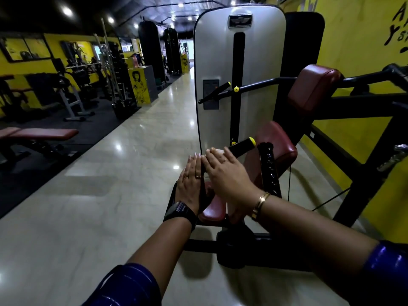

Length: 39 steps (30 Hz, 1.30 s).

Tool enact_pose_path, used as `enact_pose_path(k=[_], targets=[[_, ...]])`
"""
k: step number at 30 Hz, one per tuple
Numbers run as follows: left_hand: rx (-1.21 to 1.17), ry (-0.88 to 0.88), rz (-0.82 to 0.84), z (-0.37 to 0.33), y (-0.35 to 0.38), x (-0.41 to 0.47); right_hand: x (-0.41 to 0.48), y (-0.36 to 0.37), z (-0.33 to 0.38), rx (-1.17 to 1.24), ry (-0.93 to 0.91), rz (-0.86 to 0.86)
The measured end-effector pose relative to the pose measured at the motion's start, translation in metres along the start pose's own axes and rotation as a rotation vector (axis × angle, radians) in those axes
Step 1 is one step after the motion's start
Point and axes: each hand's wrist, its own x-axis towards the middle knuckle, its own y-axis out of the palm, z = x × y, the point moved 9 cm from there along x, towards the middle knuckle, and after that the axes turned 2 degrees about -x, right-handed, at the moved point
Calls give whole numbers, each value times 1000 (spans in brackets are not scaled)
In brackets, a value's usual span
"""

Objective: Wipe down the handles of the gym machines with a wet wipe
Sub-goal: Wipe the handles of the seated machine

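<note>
Wiping the handle well means dragging the wipe toward the yellow cap just past the fingertips — the right hand lies flat, pressing the wipe onto it; the left hand, fingers straight, rests alongside, holding nothing.

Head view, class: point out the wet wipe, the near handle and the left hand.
wet wipe [218,151], head view, its visible white patch.
near handle [241,148], head view, black grip.
left hand [191,181], head view, back of hand.
</note>
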Motion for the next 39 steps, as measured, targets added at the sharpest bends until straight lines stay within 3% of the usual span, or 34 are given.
enact_pose_path(k=[7,8,14,17,23,26,31,37,39], targets=[[-72,-63,42,3,6,-2,8,-11,-71,-62,311,-166],[-77,-64,43,3,6,-2,4,-8,-68,-96,338,-108],[-15,4,-42,1,-1,-2,4,4,4,-71,-17,3],[17,4,-35,1,-1,-1,19,2,3,-162,-66,-24],[65,3,-30,-1,-1,0,35,-7,-36,-94,160,30],[-17,-19,-4,1,3,0,28,-8,-73,-2,314,7],[-49,-40,30,3,4,-2,21,-8,-96,189,410,-109],[-73,-69,45,4,5,-3,7,-7,-114,518,514,-153],[-77,-69,55,4,7,-3,1,-4,-120,729,618,-176]])
